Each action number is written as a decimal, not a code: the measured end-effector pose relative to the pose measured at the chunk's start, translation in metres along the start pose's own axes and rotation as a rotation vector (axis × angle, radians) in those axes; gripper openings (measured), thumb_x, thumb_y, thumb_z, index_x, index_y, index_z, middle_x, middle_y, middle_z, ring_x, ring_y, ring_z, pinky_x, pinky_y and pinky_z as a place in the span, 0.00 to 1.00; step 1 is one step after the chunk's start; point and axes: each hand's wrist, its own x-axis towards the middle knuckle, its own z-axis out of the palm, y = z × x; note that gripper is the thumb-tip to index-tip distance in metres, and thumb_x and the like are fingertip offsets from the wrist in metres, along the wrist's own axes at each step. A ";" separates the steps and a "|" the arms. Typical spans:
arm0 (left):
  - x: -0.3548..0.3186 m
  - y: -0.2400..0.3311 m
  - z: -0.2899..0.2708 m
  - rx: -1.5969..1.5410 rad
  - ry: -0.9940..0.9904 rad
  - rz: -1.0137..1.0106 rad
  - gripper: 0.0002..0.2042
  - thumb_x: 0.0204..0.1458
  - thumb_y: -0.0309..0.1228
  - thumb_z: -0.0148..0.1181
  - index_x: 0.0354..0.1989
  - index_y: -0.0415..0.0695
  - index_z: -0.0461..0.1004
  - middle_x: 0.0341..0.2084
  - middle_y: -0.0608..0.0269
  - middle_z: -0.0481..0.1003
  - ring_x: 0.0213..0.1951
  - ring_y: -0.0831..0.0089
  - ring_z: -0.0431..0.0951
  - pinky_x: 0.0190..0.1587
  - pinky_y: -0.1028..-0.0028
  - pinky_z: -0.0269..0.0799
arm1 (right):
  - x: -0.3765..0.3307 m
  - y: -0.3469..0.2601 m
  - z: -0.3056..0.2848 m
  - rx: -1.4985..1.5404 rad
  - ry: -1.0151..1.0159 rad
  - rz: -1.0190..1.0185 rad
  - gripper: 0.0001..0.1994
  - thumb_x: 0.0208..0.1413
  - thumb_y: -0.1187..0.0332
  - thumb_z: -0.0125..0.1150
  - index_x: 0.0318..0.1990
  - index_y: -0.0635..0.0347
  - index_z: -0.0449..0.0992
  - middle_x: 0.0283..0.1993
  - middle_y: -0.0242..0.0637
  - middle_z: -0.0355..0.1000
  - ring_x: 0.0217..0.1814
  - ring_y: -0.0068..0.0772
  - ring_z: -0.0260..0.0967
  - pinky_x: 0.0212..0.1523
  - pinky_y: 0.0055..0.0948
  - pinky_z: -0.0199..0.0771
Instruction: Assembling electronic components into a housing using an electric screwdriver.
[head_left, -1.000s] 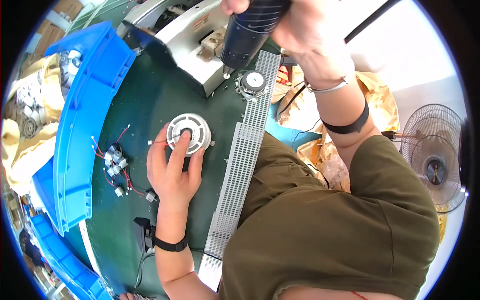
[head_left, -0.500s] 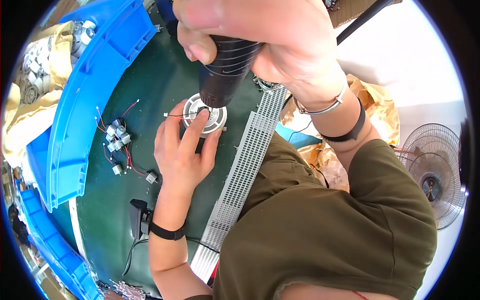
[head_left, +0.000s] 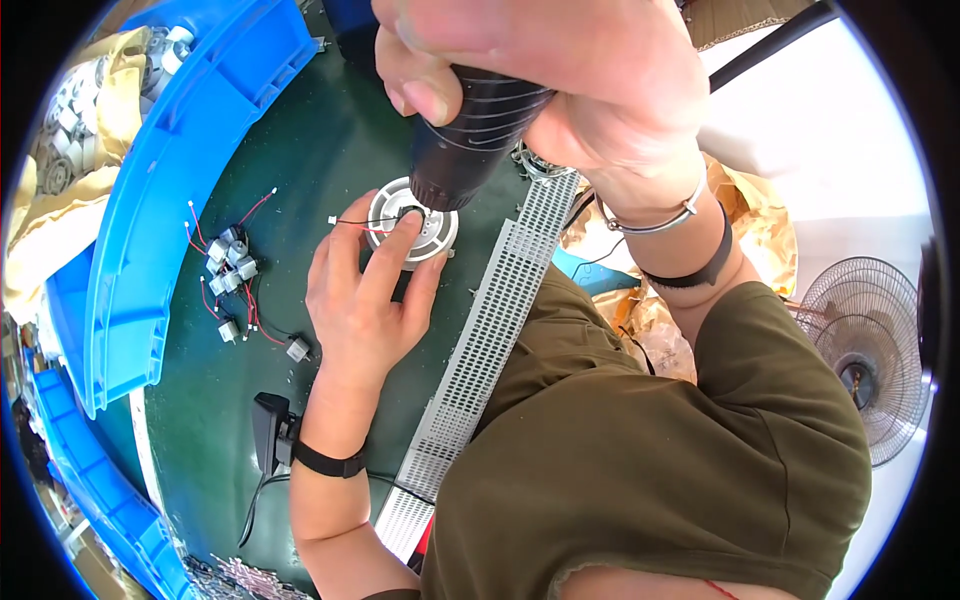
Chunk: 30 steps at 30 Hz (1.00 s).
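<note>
Green table (head_left: 220,430) fills the centre-left of the frame; blue bin (head_left: 130,270) leans across the upper left. Perforated metal strip (head_left: 470,350) runs diagonally from upper centre to lower centre. Right hand (head_left: 600,80), top centre, is closed round a black cylindrical driver (head_left: 480,130), nose pointing down. Left hand (head_left: 365,290), centre, is partly spread: thumb at the lower rim of a white round housing (head_left: 432,234), index fingertip on its middle, other fingers along its left side. Housing lies on the table at upper centre, just left of the strip. Driver nose covers its upper right part; tip hidden, so contact cannot be told. Small grey blocks (head_left: 230,262) with red and black leads lie bunched left of the left hand. Smallest item: white plug (head_left: 333,219) on thin wires, projecting from the housing's left side past the fingers. Risks, as judged: a slip of the tip could catch the index finger, which sits just beside the nose; a tilted driver could seat off-axis; light finger pressure could let the housing turn under torque; the loose wires, crossing the housing's face, could get pinched.
</note>
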 end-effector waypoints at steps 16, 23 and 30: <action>0.000 0.001 0.001 -0.025 -0.004 -0.016 0.18 0.34 0.30 0.68 0.38 0.46 0.75 0.41 0.53 0.72 0.31 0.63 0.74 0.31 0.71 0.71 | -0.003 0.000 0.000 -0.115 0.025 -0.083 0.09 0.35 0.83 0.66 0.26 0.64 0.73 0.26 0.28 0.69 0.30 0.17 0.65 0.31 0.19 0.65; -0.001 0.001 0.000 -0.012 -0.017 -0.009 0.18 0.34 0.30 0.68 0.39 0.47 0.75 0.41 0.53 0.72 0.31 0.62 0.73 0.32 0.70 0.71 | 0.000 0.005 0.005 -0.613 -0.059 -0.278 0.13 0.31 0.83 0.67 0.28 0.63 0.73 0.29 0.27 0.68 0.32 0.21 0.66 0.31 0.21 0.66; 0.001 -0.003 -0.002 0.004 -0.013 0.013 0.18 0.34 0.31 0.68 0.38 0.47 0.75 0.42 0.53 0.72 0.32 0.61 0.73 0.33 0.68 0.70 | 0.000 0.011 0.012 0.515 0.192 0.267 0.15 0.30 0.82 0.67 0.31 0.65 0.72 0.28 0.30 0.69 0.31 0.20 0.66 0.30 0.21 0.65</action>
